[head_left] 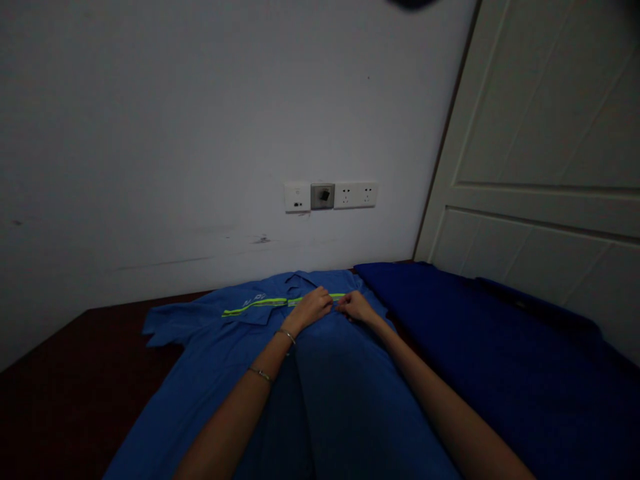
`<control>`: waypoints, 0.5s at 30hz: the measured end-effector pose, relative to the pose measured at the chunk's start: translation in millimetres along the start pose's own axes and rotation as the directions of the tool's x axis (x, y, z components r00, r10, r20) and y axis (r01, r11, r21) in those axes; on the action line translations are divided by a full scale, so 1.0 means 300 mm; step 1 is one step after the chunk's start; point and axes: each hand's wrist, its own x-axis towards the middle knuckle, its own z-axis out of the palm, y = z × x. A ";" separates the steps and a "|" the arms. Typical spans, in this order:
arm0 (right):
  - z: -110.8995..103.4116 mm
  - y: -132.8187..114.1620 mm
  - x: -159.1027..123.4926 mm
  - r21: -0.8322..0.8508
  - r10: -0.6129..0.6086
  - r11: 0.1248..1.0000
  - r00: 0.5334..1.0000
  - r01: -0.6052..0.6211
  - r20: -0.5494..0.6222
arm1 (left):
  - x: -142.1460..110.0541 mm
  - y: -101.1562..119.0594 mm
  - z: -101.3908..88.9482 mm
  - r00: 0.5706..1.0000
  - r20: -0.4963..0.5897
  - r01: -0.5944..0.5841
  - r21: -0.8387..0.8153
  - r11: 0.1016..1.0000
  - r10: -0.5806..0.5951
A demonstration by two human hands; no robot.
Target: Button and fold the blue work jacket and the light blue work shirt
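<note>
A blue short-sleeved work shirt (215,367) lies spread out, its collar toward the wall. A yellow-green reflective stripe (255,305) crosses its chest, with pale lettering above it on the left. My left hand (315,305), two bracelets on its arm, rests over the stripe with fingers bent and closed on the fabric. Close beside it on the right, my right hand (354,307) pinches the shirt at the stripe's lower edge. The fingertips of both hands nearly meet. Any small detail between them is too dark to make out.
A dark red-brown surface (90,387) lies under the shirt. Folded darker blue cloth (480,347) is spread along the right. Behind stand a white wall (200,133) with socket plates (355,195) and a pale panelled door (545,133) at the right.
</note>
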 end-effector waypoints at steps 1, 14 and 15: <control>0.000 0.000 0.000 0.007 0.002 1.000 1.000 -0.003 0.004 | -0.001 0.003 -0.001 1.000 -0.006 -0.004 0.003 1.000 0.004; -0.022 -0.006 -0.012 0.069 -0.011 0.998 0.996 0.006 0.084 | -0.003 0.013 0.000 0.999 -0.044 -0.025 0.058 0.998 0.027; -0.022 -0.003 -0.010 0.076 -0.015 0.997 0.996 0.008 0.084 | -0.003 0.012 0.002 0.998 -0.047 -0.031 0.064 0.997 0.034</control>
